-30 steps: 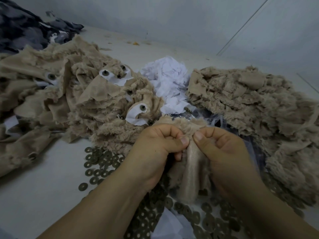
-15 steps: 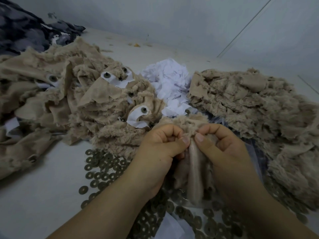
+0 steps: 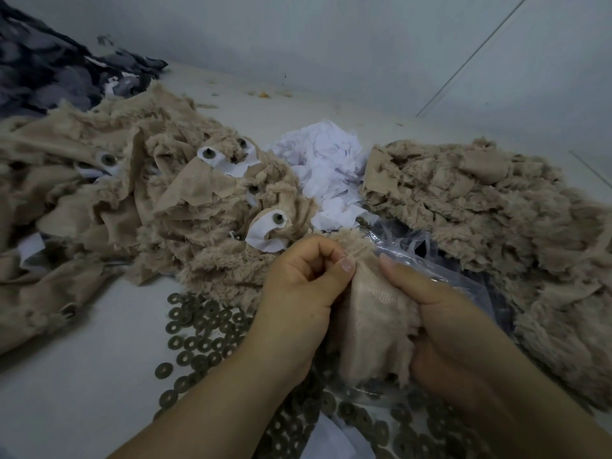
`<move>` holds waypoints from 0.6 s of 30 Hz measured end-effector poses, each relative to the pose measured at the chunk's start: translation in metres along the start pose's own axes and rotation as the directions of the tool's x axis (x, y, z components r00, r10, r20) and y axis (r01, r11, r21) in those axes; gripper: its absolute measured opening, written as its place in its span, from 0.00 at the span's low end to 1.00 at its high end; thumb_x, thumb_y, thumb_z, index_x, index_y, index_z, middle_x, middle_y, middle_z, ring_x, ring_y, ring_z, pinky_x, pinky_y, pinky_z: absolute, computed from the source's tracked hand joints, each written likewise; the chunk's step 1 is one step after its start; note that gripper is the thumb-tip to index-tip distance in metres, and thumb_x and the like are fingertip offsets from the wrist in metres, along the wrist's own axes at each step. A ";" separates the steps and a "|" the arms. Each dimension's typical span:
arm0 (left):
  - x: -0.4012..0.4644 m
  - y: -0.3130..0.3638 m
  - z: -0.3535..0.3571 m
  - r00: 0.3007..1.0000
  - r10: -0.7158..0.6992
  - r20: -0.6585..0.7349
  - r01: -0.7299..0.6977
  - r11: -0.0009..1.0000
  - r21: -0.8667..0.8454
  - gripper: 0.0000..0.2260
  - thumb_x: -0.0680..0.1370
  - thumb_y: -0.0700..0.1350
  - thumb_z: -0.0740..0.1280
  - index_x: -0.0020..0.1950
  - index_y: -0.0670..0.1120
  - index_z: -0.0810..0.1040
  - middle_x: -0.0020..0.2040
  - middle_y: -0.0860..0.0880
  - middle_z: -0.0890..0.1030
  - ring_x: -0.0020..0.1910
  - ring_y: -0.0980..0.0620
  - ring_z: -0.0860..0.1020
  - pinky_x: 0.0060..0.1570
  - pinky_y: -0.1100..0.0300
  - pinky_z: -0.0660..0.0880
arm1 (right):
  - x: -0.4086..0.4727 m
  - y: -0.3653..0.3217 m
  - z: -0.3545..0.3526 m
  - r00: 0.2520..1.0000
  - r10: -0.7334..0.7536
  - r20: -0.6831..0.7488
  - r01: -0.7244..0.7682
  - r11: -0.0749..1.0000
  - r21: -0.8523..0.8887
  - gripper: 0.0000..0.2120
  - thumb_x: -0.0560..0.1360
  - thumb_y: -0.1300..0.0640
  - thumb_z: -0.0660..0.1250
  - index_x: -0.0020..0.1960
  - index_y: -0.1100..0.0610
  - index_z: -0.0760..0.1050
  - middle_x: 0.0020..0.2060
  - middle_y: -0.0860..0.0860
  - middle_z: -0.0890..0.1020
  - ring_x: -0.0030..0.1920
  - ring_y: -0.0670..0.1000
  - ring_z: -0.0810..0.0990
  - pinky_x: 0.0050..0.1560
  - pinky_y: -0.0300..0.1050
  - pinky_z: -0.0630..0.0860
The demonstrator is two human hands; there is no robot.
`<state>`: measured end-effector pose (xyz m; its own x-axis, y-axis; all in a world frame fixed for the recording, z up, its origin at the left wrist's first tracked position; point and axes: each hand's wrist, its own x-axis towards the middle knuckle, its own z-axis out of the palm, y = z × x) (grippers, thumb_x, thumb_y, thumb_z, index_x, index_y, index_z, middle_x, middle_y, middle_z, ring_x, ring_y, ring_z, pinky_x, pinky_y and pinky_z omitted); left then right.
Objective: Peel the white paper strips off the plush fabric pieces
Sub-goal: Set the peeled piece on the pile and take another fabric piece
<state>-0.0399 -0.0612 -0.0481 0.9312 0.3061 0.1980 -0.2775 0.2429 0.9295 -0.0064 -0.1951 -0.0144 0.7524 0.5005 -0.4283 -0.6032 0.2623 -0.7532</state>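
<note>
While both hands work at the near middle of the table (image 3: 82,385), a single beige plush fabric piece (image 3: 374,326) is held between them with its smooth woven backing facing the camera and its fur edge showing at the top. Left hand (image 3: 298,293): fingers curled, thumb and forefinger pinching the upper edge of the piece. Right hand (image 3: 440,326): thumb laid along the right side of the backing, remaining fingers wrapped behind and hidden; it grasps the piece. No white paper is visible on the held piece from this view. Left of the held piece lies a heap of unpeeled plush pieces (image 3: 185,207), several bearing white paper strips (image 3: 265,233) around dark round eyes. Beyond the held piece sits a pile of crumpled white paper scraps (image 3: 328,164). Right of the held piece lies a second heap of plush pieces (image 3: 480,210), with no paper showing. Dark metal washers (image 3: 198,329) are scattered beneath and around the hands, and a clear plastic bag (image 3: 430,260) lies just right of the held piece.
</note>
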 end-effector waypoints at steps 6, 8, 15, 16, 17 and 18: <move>0.000 -0.001 -0.001 0.995 0.096 -0.041 -0.092 0.993 0.077 0.04 0.73 0.44 0.68 0.38 0.49 0.79 0.36 0.50 0.78 0.38 0.52 0.75 0.40 0.57 0.75 | -0.001 -0.004 -0.004 0.990 0.137 0.014 -0.138 0.990 0.024 0.24 0.59 0.53 0.79 0.52 0.62 0.85 0.45 0.56 0.85 0.43 0.53 0.83 0.60 0.52 0.75; 0.000 -0.001 -0.001 0.992 0.120 -0.042 -0.114 0.987 0.114 0.04 0.73 0.44 0.68 0.39 0.48 0.79 0.36 0.49 0.78 0.37 0.52 0.75 0.40 0.56 0.75 | -0.004 -0.004 -0.004 0.991 0.134 0.005 -0.134 0.991 0.015 0.22 0.55 0.51 0.81 0.46 0.60 0.85 0.33 0.52 0.80 0.32 0.47 0.74 0.47 0.36 0.62; -0.002 -0.001 0.002 0.993 0.117 -0.003 -0.114 0.974 0.198 0.05 0.72 0.45 0.68 0.38 0.45 0.78 0.35 0.49 0.76 0.36 0.53 0.73 0.37 0.58 0.72 | -0.005 0.003 0.003 0.999 -0.018 0.042 0.018 1.000 -0.001 0.20 0.68 0.59 0.72 0.58 0.65 0.82 0.54 0.64 0.84 0.54 0.63 0.85 0.54 0.57 0.82; -0.003 -0.001 0.002 0.994 0.110 0.002 -0.108 0.976 0.187 0.07 0.73 0.46 0.68 0.38 0.43 0.77 0.36 0.45 0.76 0.36 0.50 0.73 0.38 0.55 0.72 | -0.005 0.004 0.003 0.999 -0.031 0.039 0.032 0.999 -0.009 0.19 0.69 0.59 0.72 0.58 0.65 0.81 0.54 0.65 0.84 0.55 0.64 0.84 0.56 0.58 0.81; -0.004 -0.001 0.002 0.995 0.101 0.008 -0.101 0.979 0.177 0.09 0.73 0.47 0.68 0.39 0.41 0.77 0.37 0.40 0.77 0.36 0.46 0.73 0.37 0.50 0.72 | -0.005 0.005 0.003 0.998 -0.051 0.036 0.052 0.998 -0.022 0.19 0.69 0.58 0.71 0.58 0.66 0.81 0.54 0.65 0.84 0.55 0.64 0.84 0.57 0.58 0.81; -0.004 0.000 0.003 0.996 0.091 0.011 -0.091 0.981 0.170 0.11 0.73 0.48 0.68 0.40 0.40 0.77 0.38 0.36 0.76 0.36 0.43 0.73 0.38 0.45 0.72 | -0.005 0.005 0.002 0.996 -0.078 0.033 0.079 0.996 -0.037 0.19 0.69 0.57 0.71 0.58 0.65 0.82 0.54 0.65 0.84 0.55 0.64 0.84 0.57 0.57 0.81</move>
<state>-0.0430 -0.0651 -0.0480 0.9048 0.3164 0.2851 -0.3171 0.0537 0.9469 -0.0140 -0.1945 -0.0153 0.7881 0.5053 -0.3515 -0.5313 0.2701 -0.8030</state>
